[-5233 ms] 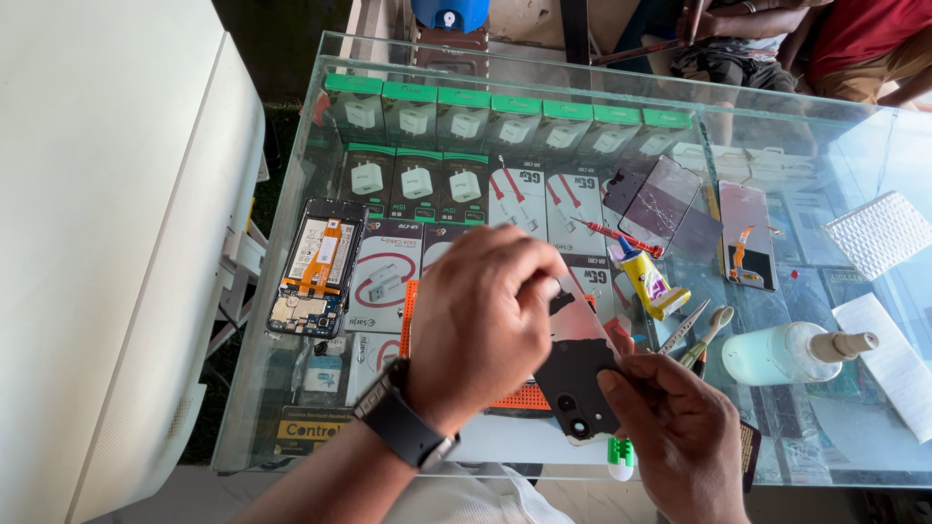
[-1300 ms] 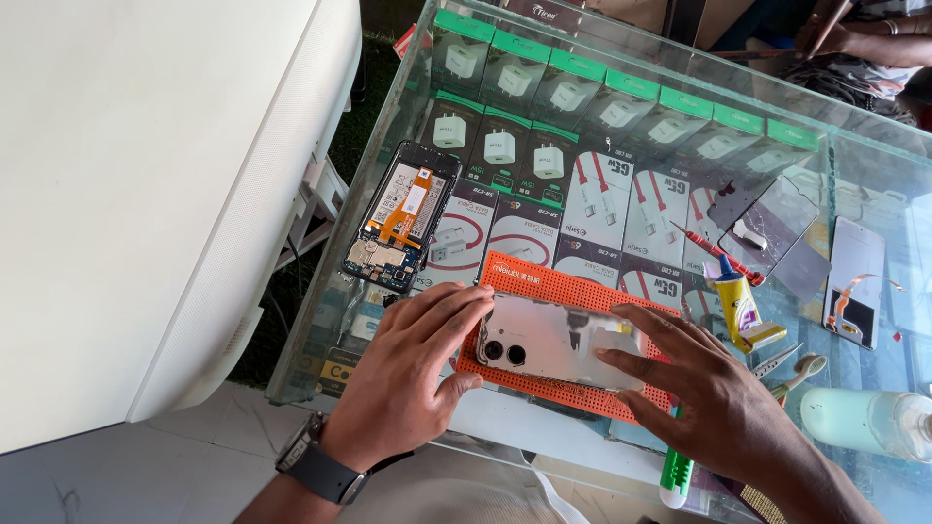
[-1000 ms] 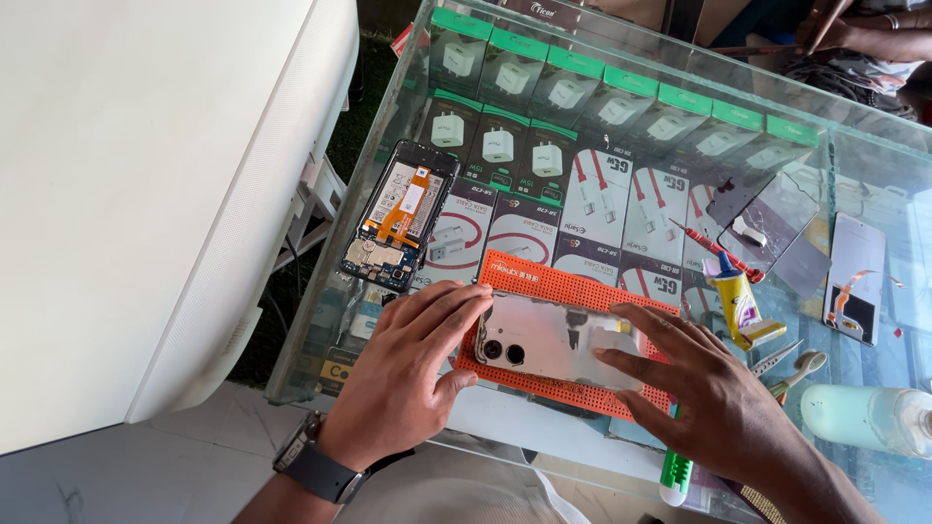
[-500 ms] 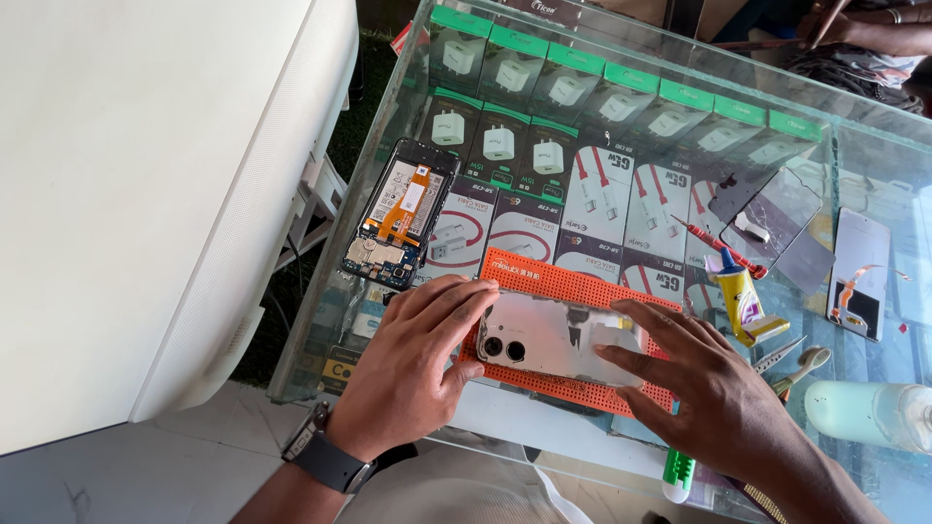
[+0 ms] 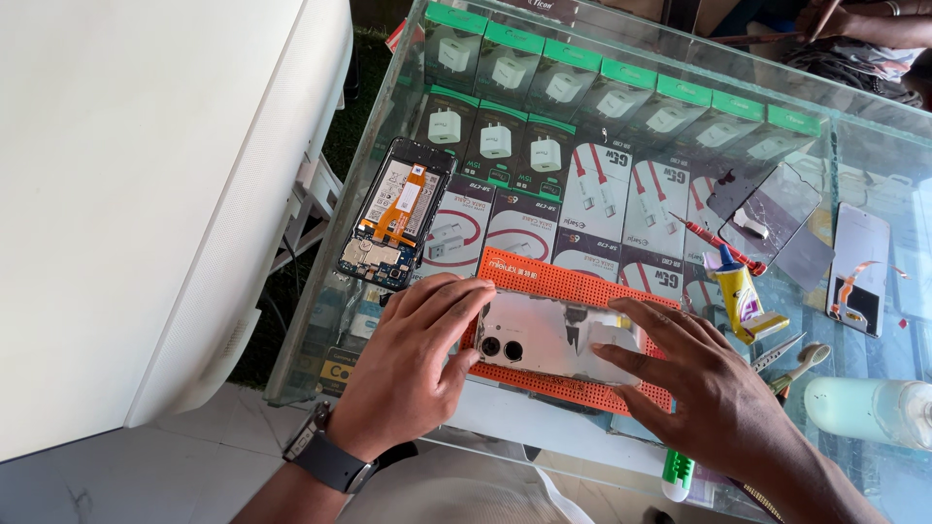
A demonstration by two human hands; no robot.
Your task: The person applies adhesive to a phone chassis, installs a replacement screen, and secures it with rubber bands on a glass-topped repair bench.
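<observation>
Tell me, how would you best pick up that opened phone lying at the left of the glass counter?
Probably by its two long edges, coming from above. The opened phone lies flat on the glass counter with its circuit board and orange ribbon cable facing up, so fingers should stay on the dark frame. Nothing crowds its sides.

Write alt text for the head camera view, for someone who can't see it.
Two bare hands, left hand and right hand, press a silvery phone back panel flat on an orange perforated mat atop a glass counter. An opened phone lies beyond the left hand.
</observation>
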